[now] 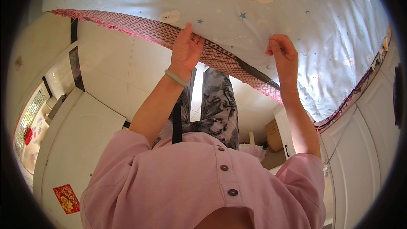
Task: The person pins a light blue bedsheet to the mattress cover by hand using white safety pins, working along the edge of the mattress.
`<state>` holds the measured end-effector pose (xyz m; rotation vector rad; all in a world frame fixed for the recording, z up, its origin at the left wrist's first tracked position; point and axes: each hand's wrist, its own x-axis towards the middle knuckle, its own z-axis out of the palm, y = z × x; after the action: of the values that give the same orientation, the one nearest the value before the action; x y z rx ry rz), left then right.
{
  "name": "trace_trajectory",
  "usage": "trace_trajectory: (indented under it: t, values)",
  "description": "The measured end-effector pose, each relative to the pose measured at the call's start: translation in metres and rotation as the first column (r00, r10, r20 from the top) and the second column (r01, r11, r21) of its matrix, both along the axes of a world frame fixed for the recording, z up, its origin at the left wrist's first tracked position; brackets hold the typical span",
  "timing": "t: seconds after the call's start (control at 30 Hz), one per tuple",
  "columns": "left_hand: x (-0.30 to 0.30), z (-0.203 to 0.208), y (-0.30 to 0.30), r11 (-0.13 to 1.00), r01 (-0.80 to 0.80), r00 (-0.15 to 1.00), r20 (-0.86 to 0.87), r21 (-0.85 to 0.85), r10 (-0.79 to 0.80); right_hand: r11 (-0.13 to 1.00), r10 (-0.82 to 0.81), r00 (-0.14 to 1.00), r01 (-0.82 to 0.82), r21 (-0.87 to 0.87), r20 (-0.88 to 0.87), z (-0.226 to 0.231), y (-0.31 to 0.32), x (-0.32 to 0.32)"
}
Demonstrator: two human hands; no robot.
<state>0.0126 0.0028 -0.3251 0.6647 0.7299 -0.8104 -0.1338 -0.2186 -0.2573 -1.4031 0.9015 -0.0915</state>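
Observation:
A light-blue quilt [254,21] printed with white dogs and dark stars spreads in front of me. At its near edge, my left hand [186,50] is closed on the quilt, thumb on top and fingers curled below. From beside those fingers a thin white thread [224,41] runs rightward over the fabric. Above the quilt, to the right, my right hand [283,49] is closed in a pinch. Whatever sits between its fingertips is too small to make out. Below the quilt's edge hangs a checked pink-and-brown cloth [157,29] with pink fringe.
White cabinet doors [356,152] stand at the right, close to the quilt's corner. Pale floor tiles [110,55] show beneath the hanging cloth. A white panel [80,140] is at the lower left, and a cardboard box [273,136] sits low to the right of my legs.

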Motion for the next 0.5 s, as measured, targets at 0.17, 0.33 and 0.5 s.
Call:
trace_trajectory:
  t: [0.17, 0.33, 0.5]
  values:
    - [-0.016, -0.003, -0.024, 0.983, 0.112, 0.987, -0.099, -0.142, -0.127, 0.997, 0.075, 0.997, -0.075, 0.003, 0.015, -0.003, 0.009, 0.019]
    - [-0.022, -0.007, -0.048, 0.974, 0.100, 0.983, -0.133, -0.203, -0.128, 0.969, 0.237, 0.969, -0.241, -0.060, -0.067, -0.019, 0.014, 0.030]
    - [-0.022, -0.009, -0.051, 0.990, 0.081, 0.992, -0.086, -0.117, -0.091, 0.928, 0.329, 0.940, -0.340, -0.154, -0.092, -0.022, 0.017, 0.028]
